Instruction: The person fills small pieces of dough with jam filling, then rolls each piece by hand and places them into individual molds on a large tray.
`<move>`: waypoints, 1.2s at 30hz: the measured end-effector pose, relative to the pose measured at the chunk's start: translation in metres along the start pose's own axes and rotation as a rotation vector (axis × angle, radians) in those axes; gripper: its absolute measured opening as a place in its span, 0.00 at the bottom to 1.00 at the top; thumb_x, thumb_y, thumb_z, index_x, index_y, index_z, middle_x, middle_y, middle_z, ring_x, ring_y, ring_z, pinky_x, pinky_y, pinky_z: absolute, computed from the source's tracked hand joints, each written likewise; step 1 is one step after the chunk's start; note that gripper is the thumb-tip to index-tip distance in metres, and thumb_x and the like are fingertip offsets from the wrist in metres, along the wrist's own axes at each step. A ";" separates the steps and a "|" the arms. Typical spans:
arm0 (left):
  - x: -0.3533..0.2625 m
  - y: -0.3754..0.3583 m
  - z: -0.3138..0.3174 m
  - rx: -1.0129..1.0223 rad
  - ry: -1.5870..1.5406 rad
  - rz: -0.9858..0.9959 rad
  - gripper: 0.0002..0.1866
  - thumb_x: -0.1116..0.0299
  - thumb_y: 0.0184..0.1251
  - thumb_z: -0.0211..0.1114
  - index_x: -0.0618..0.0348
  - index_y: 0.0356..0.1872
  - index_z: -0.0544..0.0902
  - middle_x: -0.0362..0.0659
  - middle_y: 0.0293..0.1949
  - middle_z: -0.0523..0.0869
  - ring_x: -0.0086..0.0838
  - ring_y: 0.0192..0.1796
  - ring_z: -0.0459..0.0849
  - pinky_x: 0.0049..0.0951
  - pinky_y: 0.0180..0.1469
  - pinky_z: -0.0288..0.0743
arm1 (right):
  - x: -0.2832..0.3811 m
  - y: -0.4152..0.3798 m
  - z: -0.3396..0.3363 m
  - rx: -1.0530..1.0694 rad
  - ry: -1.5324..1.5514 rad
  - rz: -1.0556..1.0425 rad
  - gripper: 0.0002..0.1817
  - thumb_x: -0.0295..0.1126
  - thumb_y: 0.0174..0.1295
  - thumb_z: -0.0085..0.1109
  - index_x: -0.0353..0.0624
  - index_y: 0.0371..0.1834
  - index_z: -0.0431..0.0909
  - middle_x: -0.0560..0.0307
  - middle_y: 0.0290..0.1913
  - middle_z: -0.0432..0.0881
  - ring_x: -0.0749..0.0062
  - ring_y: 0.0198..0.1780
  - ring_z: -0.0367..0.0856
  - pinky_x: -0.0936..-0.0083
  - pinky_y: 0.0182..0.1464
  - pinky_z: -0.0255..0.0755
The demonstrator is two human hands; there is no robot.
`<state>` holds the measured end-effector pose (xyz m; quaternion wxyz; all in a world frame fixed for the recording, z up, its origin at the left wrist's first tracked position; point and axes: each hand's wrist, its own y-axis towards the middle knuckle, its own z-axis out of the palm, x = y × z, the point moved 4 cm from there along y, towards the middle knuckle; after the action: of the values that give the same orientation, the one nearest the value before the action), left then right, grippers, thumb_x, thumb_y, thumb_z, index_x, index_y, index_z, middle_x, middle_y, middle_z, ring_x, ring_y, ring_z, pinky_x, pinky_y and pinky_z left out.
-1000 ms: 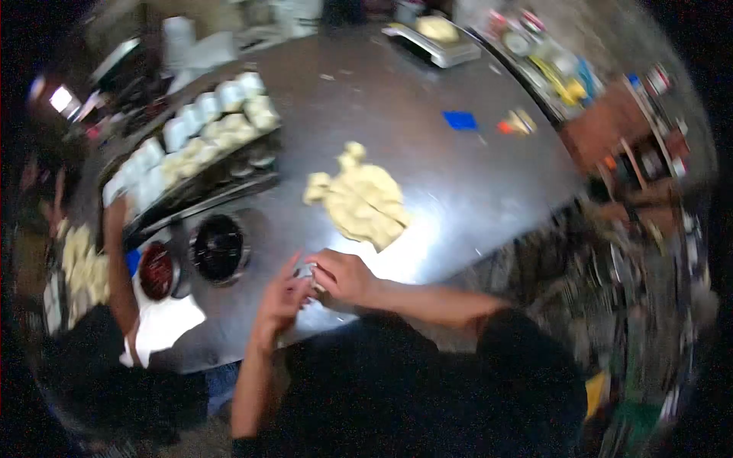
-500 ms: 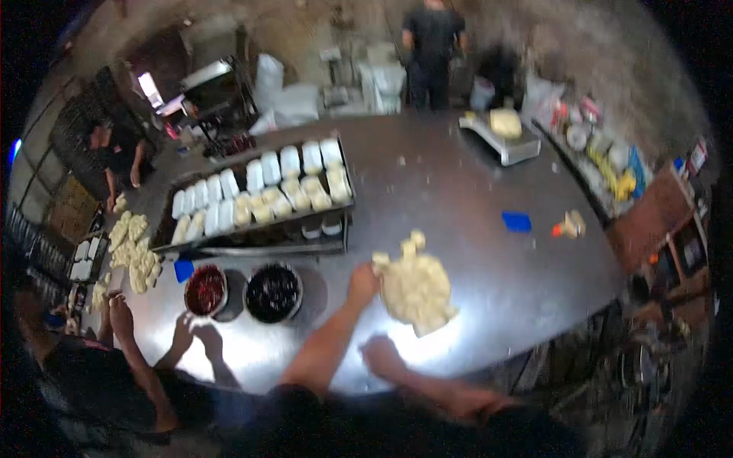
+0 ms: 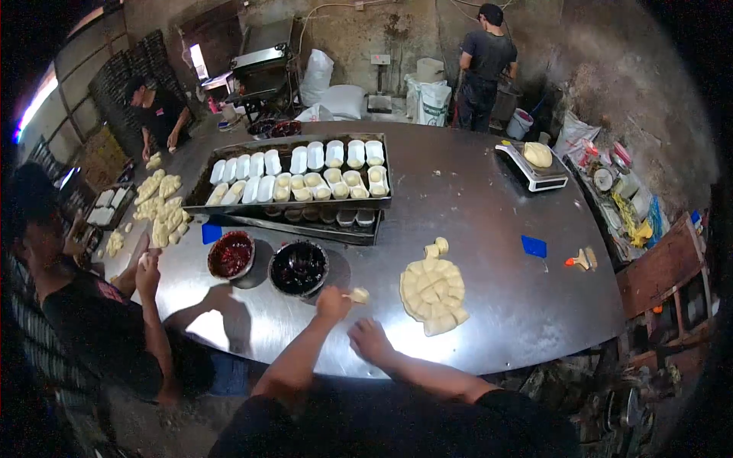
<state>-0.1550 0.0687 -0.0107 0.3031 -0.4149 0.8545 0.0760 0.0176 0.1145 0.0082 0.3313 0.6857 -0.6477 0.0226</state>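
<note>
My left hand (image 3: 333, 304) is closed on a small piece of dough (image 3: 359, 295), which sticks out to the right of its fingers, just right of the black bowl. Beside it, lower and to the right, my right hand (image 3: 372, 340) is low over the metal table, fingers slightly curled and apart, with nothing seen in it. Right of both hands lies a round slab of dough (image 3: 432, 290) cut into many pieces, with small lumps at its top edge. A bowl of dark filling (image 3: 298, 268) and a bowl of red filling (image 3: 231, 255) stand to the left.
Behind the bowls, a tray (image 3: 290, 204) holds white paper cups, some with dough. Blue scrapers (image 3: 534, 246), a brush (image 3: 585, 259) and a scale with dough (image 3: 537, 155) are at the right. A co-worker (image 3: 99, 298) stands at the left near dough pieces (image 3: 160, 206); two others are farther back.
The view has shifted. My left hand has moved left, away from the slab's upper left edge, with a piece of dough in it. My right hand is now closer to my left hand.
</note>
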 end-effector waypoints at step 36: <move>0.040 -0.086 -0.023 -0.370 0.208 0.237 0.16 0.67 0.62 0.64 0.59 0.50 0.80 0.50 0.52 0.78 0.46 0.50 0.77 0.47 0.53 0.71 | -0.010 -0.037 -0.032 -0.116 0.379 0.423 0.07 0.22 0.53 0.64 0.40 0.36 0.80 0.49 0.36 0.79 0.54 0.43 0.79 0.66 0.46 0.73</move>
<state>-0.1194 -0.0223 -0.0046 0.1211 -0.3660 0.8953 0.2232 0.0618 0.1370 0.0128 0.4732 0.4986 -0.7031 0.1818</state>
